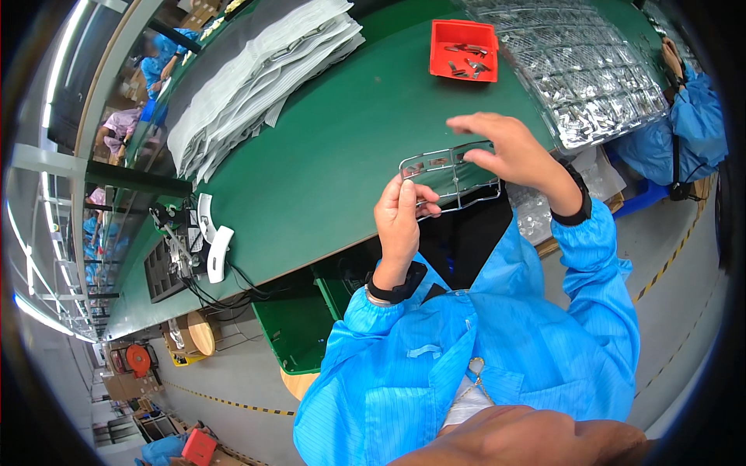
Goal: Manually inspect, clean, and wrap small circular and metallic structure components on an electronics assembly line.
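Note:
A thin metal wire frame point(455, 175), rectangular with a crossbar, is held up over the near edge of the green table point(334, 171). My left hand point(399, 221) pinches its left end between thumb and fingers. At the frame's right end, my right hand point(513, 151) is open, its fingers stretched out and the thumb apart. Whether the right thumb touches the wire, I cannot tell. Small metal pieces seem to sit along the frame's far side. Beyond my hands stands a red bin point(440, 68) with several small metal clips point(468, 68) in it.
Stacked grey-white sheets point(256, 85) lie at the far left. Wire racks full of shiny metal parts point(583, 85) cover the right side, beside a co-worker in a blue sleeve point(695, 116). A bench fixture point(183, 252) with white curved pieces point(219, 252) and cables stands left. Below is a green crate point(291, 338).

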Tool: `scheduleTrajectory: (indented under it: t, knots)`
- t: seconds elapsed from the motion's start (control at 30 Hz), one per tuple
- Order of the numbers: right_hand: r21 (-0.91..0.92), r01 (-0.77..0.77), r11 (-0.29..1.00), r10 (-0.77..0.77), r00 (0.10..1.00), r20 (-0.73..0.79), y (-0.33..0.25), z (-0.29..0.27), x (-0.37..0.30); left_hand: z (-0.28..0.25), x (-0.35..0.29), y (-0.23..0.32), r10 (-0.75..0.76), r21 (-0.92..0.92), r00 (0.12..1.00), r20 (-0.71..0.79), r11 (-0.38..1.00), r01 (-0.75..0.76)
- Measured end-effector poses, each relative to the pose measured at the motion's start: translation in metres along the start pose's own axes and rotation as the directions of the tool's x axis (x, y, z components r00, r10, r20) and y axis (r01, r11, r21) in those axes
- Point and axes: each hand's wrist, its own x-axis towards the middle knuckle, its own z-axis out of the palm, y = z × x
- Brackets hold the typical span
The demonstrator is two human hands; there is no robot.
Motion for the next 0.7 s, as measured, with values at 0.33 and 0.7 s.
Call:
scheduleTrajectory:
  t: [0.33, 0.7]
  knots:
    - [0.359, -0.303, 0.883, 0.203, 0.935, 0.29, 0.014, 0.019, 0.001, -0.011, -0.002, 0.003, 0.083, 0.155, 0.995, 0.049, 0.984, -0.09]
    - [0.323, -0.356, 0.877, 0.248, 0.911, 0.33, 0.023, 0.029, 0.007, -0.006, -0.001, 0.001, 0.22, 0.343, 0.971, 0.09, 0.909, -0.238]
